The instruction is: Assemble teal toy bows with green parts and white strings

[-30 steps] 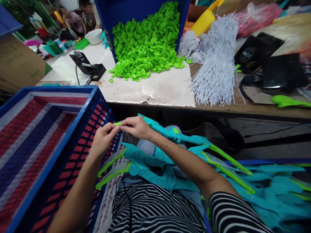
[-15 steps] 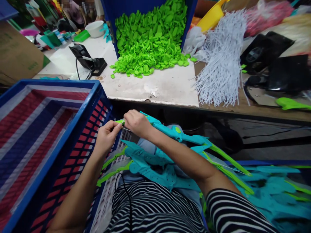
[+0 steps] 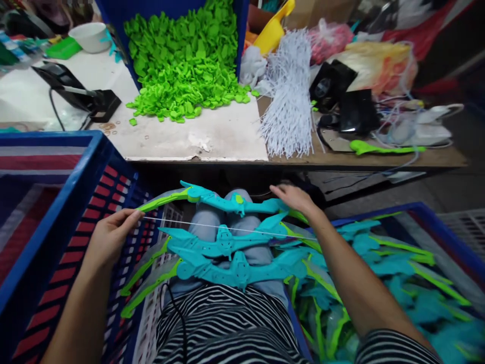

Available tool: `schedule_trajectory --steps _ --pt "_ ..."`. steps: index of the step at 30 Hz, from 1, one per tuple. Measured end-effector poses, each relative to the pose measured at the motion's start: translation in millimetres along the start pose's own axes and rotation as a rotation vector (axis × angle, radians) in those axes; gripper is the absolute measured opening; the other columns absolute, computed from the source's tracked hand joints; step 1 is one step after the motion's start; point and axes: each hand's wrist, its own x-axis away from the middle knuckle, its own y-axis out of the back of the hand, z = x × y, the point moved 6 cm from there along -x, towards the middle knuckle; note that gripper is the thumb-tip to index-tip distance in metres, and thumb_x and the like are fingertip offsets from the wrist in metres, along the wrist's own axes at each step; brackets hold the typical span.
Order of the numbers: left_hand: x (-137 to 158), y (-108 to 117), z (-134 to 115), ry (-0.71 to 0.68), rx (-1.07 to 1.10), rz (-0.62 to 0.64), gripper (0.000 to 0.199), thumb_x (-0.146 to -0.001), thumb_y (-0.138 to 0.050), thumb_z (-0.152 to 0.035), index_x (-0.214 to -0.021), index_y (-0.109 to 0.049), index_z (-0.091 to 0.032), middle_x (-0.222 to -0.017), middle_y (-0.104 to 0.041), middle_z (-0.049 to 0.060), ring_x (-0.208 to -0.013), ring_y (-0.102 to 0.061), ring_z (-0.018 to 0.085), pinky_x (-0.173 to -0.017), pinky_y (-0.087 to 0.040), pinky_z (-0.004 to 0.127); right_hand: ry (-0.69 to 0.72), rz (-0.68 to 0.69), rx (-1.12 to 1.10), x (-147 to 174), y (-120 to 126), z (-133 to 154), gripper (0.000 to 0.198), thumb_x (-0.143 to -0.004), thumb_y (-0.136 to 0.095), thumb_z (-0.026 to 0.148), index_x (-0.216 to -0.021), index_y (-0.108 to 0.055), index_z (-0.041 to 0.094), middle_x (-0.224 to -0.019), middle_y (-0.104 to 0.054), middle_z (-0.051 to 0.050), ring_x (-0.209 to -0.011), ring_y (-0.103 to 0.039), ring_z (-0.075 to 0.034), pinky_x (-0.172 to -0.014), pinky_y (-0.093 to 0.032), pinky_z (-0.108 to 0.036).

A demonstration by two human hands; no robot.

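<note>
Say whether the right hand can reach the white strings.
Probably yes: the right hand is in front of the table, and nothing visible blocks its way to the white strings.

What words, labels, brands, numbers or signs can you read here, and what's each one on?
None: no text can be read in this view.
The turquoise-and-green bow in hand shows no legible lettering.
The loose green pieces are too small to make out any marks.
The blue-and-white items at the far left are too blurred to read.
</note>
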Motion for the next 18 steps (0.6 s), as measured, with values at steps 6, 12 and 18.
schedule_trajectory --steps 6,12,18 --pt "-16.0 -10.0 -8.8 -0.045 -0.018 -0.047 0.038 -0.058 -0.074 -0.054 -0.065 -0.068 -0.017 -0.056 -0.058 -0.001 -0.055 -0.047 0.013 -0.051 -0.037 0.023 0.032 0.267 -0.130 -1.7 -46.7 -47.2 0.062 -0.090 -0.032 0.058 -0.105 -0.070 0.011 -0.111 -0.069 -0.013 -0.105 -0.062 -0.028 -0.087 -0.045 -0.030" --pt "-25.3 -13.0 -7.9 -0.051 -0.084 0.040 0.039 -0.057 -0.072 -0.054 -0.066 -0.069 -0.016 -0.055 -0.060 0.002 -0.051 -0.048 0.014 -0.049 -0.038 0.025 -0.039 0.190 0.074 -15.1 -13.8 -44.6 0.068 -0.083 -0.035 0.070 -0.081 -0.075 0.014 -0.079 -0.072 -0.012 -0.079 -0.065 -0.026 -0.064 -0.041 -0.029" --pt "-14.8 -19.8 -56.3 -0.215 -0.089 -0.144 0.027 -0.068 -0.069 -0.043 -0.073 -0.070 -0.017 -0.062 -0.061 0.000 -0.057 -0.052 0.014 -0.058 -0.043 0.027 -0.065 -0.115 0.187 6.6 89.1 -33.9 0.057 -0.085 -0.039 0.062 -0.079 -0.074 0.017 -0.076 -0.070 -0.009 -0.078 -0.063 -0.023 -0.059 -0.036 -0.027"
